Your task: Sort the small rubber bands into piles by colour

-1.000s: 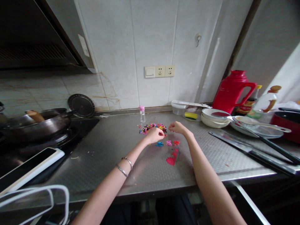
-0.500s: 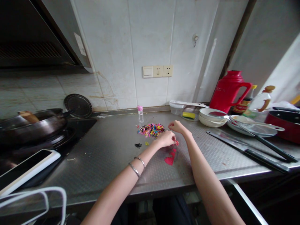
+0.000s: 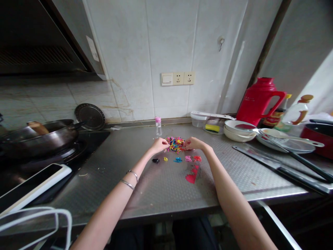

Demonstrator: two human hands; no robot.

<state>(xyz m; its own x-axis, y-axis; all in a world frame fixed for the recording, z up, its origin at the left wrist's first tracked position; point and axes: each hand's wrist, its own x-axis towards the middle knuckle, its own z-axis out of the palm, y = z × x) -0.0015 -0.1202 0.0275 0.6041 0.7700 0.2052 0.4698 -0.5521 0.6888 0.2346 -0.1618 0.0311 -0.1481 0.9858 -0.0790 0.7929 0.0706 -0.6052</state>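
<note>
A pile of small multicoloured rubber bands (image 3: 176, 145) lies on the steel counter. My left hand (image 3: 159, 146) reaches its left edge, fingertips pinched together against it. At the right edge my right hand (image 3: 194, 143) is also pinched; whatever lies between either hand's fingertips is too small to make out. Nearer me runs a row of little sorted heaps: black bands (image 3: 156, 161), yellow bands (image 3: 165, 159), blue bands (image 3: 178, 159), pink bands (image 3: 188, 158) and red bands (image 3: 197, 158). Below them is a torn-looking red piece (image 3: 191, 175). A small clear bottle with a pink cap (image 3: 158, 126) stands behind the pile.
A wok (image 3: 49, 133) sits on the stove at left, with a white-cased device (image 3: 33, 187) in front. To the right are a yellow sponge (image 3: 212, 128), stacked bowls (image 3: 239, 133), a knife (image 3: 275, 168) and a red thermos (image 3: 256, 100).
My left hand has moved left and back from the red heap to the pile's left side, uncovering the blue and pink heaps. My right hand has shifted slightly. The view has turned a little left.
</note>
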